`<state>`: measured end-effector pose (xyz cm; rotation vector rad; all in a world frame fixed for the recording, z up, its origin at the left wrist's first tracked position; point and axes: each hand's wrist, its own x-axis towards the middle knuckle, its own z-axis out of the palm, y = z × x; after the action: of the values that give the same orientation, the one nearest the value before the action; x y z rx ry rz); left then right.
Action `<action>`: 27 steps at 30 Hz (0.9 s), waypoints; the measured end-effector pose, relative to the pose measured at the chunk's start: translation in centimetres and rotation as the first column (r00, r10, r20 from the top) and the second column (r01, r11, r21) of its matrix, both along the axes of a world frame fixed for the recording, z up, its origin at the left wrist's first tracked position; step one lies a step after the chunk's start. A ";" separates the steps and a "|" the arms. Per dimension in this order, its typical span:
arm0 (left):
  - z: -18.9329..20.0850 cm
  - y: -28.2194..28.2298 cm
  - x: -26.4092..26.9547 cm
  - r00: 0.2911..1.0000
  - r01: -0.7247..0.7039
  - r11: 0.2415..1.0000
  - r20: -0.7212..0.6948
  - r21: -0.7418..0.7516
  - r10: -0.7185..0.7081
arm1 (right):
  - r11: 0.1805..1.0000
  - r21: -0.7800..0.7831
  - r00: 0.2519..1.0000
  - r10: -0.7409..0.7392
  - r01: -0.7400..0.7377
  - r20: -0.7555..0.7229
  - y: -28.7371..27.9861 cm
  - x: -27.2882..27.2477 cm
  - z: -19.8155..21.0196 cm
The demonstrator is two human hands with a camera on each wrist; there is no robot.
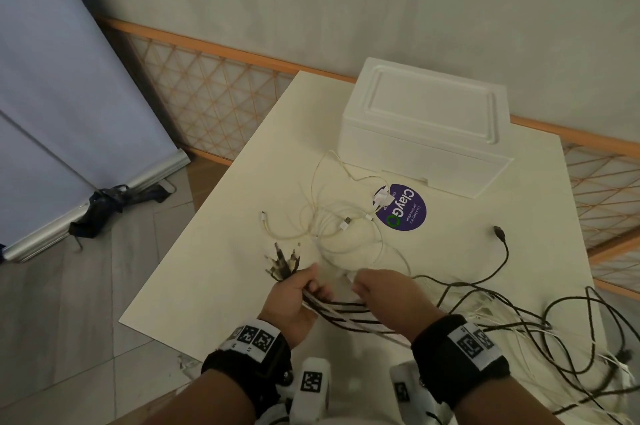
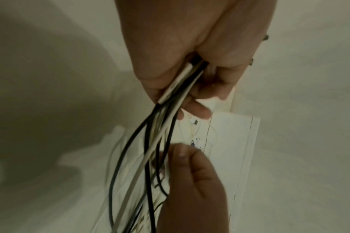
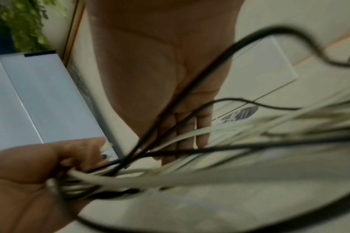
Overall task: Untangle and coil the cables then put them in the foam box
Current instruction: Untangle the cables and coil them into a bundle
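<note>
Nearest, the left hand (image 1: 294, 300) grips a bundle of black and white cables (image 1: 343, 313) in curled fingers (image 2: 198, 108), plug ends fanned out beyond the fist. The right hand (image 1: 388, 296) lies over the same bundle — fingers straight, strands crossing them. Slack trails right, over the bench (image 1: 214, 262) edge. Farther: loose white cables (image 1: 332, 220), then the closed foam box (image 1: 426, 126) at the far edge.
</note>
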<state>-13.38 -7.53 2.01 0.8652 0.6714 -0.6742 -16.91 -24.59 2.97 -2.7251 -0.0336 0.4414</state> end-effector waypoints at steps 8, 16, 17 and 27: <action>-1.1 0.6 -0.6 0.992 0.020 0.998 -0.128 0.057 -0.012 | 0.985 -0.105 0.990 -0.140 0.137 -0.027 -3.2 0.4 -2.1; -1.0 0.5 0.5 0.994 0.099 0.988 -0.067 0.120 -0.091 | 0.965 -0.248 0.993 0.059 -0.083 -0.105 -1.4 2.4 -2.7; -0.9 0.4 0.6 0.994 0.100 0.988 -0.050 0.121 -0.095 | 0.982 -0.179 0.996 0.040 -0.054 -0.084 -1.3 2.4 -2.3; 0.7 -1.3 0.9 0.978 0.063 0.998 0.202 -0.001 -0.061 | 0.993 0.121 0.992 -0.012 -0.003 0.124 2.0 2.7 2.7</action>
<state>-12.48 -8.82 2.70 0.9365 0.4611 -0.6345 -14.17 -22.60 5.64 -2.6283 -0.0842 0.2584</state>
